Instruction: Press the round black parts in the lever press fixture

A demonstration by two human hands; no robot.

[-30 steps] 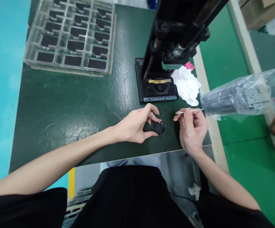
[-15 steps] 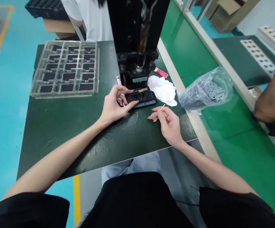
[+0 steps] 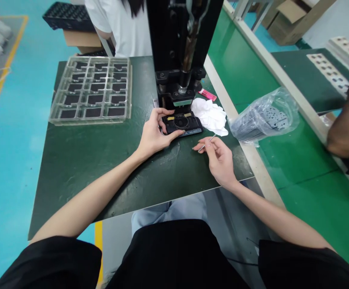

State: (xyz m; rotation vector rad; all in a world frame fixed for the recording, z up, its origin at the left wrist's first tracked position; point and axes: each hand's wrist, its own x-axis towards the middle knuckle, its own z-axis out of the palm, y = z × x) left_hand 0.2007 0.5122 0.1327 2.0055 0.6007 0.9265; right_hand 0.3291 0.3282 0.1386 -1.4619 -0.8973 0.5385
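My left hand (image 3: 154, 134) rests against the left side of the black fixture base (image 3: 182, 124) under the press (image 3: 180, 52), fingers curled around its edge. A small round black part (image 3: 181, 121) sits in the fixture's nest. My right hand (image 3: 219, 156) hovers over the dark green mat to the right of the fixture, pinching thin metal tweezers (image 3: 207, 143) that point up and to the right.
A clear tray (image 3: 91, 90) of black parts lies at the back left. A crumpled white cloth (image 3: 210, 114) and a pink item (image 3: 208, 94) sit right of the press. A plastic bag (image 3: 264, 116) lies on the green conveyor. Another person's arm (image 3: 347, 120) is at the right; someone in white stands behind.
My left hand carried the round black part from the mat up to the fixture and now rests beside it. My right hand with the tweezers stayed low. The view tilted upward.
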